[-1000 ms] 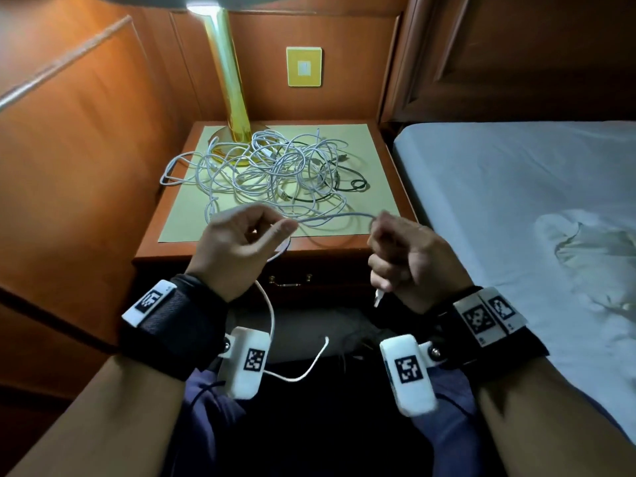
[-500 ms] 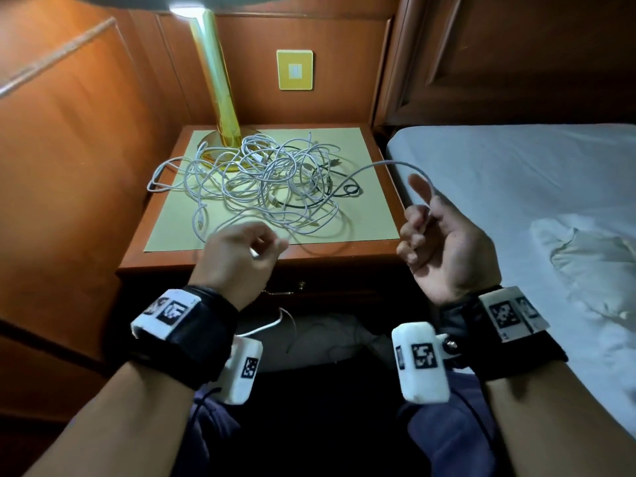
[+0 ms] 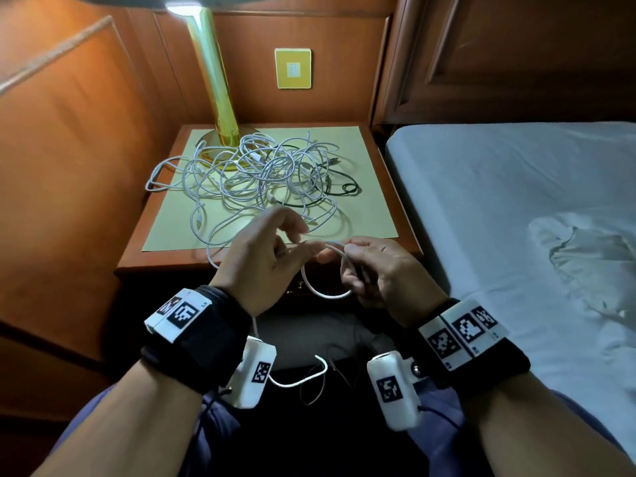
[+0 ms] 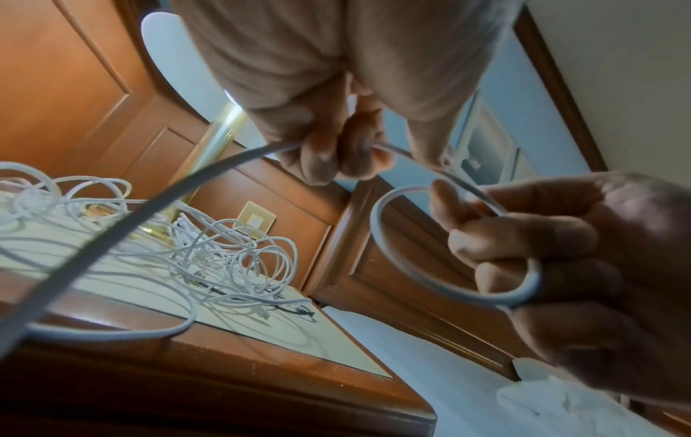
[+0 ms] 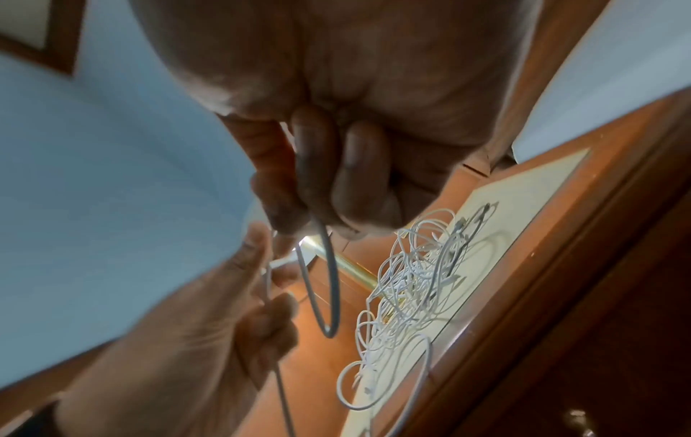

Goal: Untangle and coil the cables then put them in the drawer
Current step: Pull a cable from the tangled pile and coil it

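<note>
While both pinch one white cable (image 3: 327,295): left hand (image 3: 265,259), right hand (image 3: 382,270), tangle (image 3: 254,173) on nightstand (image 3: 375,173).

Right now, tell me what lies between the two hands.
A short stretch of white cable bridges the left hand and right hand, with one small loop hanging below; head view shows it.

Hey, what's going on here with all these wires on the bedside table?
A person is coiling one white cable in front of the nightstand. The right hand grips a small loop of it, and the left hand pinches the next stretch to feed it in. The rest is a tangled pile of cables, mostly white with a dark one, lying on the tabletop by the brass lamp. The drawer looks shut.
</note>
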Demonstrator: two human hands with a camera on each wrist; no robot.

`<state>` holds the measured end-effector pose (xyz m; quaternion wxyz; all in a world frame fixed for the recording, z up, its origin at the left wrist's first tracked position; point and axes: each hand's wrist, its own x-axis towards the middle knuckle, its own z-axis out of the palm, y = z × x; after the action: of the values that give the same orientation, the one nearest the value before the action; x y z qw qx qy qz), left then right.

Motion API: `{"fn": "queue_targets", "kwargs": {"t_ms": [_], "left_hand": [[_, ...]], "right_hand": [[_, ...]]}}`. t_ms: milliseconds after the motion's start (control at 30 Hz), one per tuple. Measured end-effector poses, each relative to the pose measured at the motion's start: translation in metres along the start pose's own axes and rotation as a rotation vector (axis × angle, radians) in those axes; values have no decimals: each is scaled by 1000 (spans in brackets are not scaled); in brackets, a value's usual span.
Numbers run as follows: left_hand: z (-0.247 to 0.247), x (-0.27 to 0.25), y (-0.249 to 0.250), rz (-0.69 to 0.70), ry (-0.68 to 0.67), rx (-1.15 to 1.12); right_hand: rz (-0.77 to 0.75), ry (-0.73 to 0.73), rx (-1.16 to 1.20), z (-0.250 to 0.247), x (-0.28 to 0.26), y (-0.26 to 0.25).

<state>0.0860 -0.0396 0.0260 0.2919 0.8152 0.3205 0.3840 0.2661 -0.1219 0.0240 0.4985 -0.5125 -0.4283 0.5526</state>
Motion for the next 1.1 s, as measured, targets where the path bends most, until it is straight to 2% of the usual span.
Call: {"fn": "queue_targets", "kwargs": {"t_ms": [67, 167, 267, 400, 500, 600, 767, 867, 933, 1100], "left_hand": [[-1, 2, -4, -132, -48, -29], [0, 4, -10, -197, -132, -33], [-1, 8, -16, -249, -78, -38], [-3, 12, -23, -335, -19, -202], [-2, 11, -17, -335, -25, -287], [3, 11, -9, -346, -34, -358], [12, 7, 5, -371, -105, -419], [15, 7, 8, -389, -105, -419], [13, 8, 5, -369, -60, -402], [3, 11, -3, -288, 16, -265]], "right_hand": [[32, -39, 93, 0, 1, -2], [68, -74, 182, 2, 4, 0], [119, -86, 311, 1, 6, -1], [150, -143, 350, -4, 4, -4], [118, -107, 305, -3, 1, -5], [112, -16, 147, -3, 1, -6], [-69, 268, -234, -3, 5, 3], [-135, 387, -335, -5, 9, 10], [-124, 368, -319, -7, 8, 9], [-76, 178, -232, -5, 6, 4]]}}
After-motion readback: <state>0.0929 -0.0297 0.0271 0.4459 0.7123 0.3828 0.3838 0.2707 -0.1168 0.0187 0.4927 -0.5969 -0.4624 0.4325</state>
